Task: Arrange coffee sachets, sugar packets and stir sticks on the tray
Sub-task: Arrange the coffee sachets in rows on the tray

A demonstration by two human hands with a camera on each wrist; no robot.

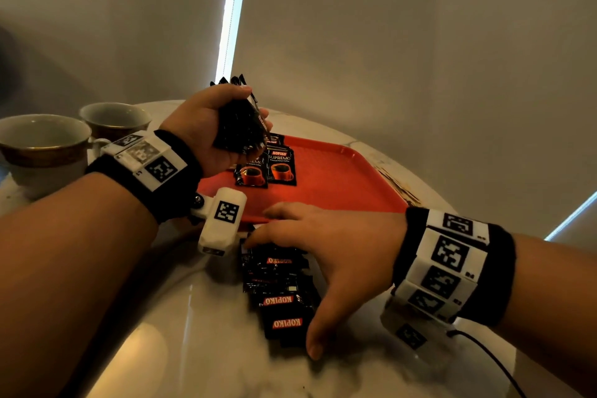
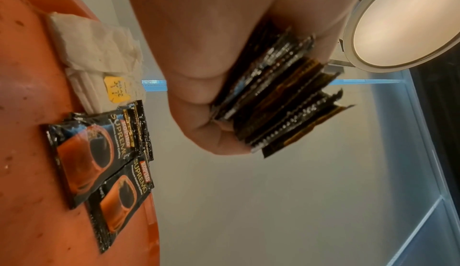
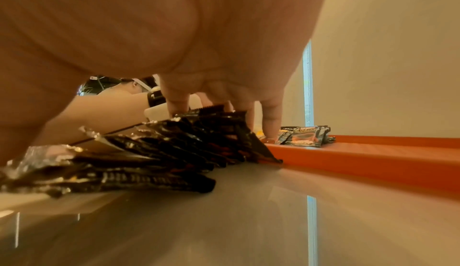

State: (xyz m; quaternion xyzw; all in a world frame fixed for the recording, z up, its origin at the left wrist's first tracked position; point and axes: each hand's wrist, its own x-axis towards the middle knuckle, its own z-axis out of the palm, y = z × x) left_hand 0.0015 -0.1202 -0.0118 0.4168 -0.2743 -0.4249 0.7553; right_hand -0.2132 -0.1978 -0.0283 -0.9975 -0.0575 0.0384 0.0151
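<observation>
— Left hand [image 1: 206, 126]?
— Raised above the near-left corner of the red tray [image 1: 339, 181], fingers curled round a thick bundle of black coffee sachets [image 1: 240, 124], held on edge.

— Right hand [image 1: 323, 255]?
— Spread flat over a fanned pile of sachets [image 1: 281, 294] on the white surface [image 1: 193, 317], just in front of the tray's near rim. Fingertips [image 3: 176, 105] pressing on the far end of the pile, thumb at the near end. Nothing gripped.

— On the tray?
— Overlapping Kopiko Supremo sachets [image 1: 266, 168] lying face up toward the left side. Beside them, pale paper packets [image 2: 97, 57], one with a yellow tag.

— Elsewhere?
— Two gold-banded cups [image 1: 45, 142] at far left of the surface.
</observation>
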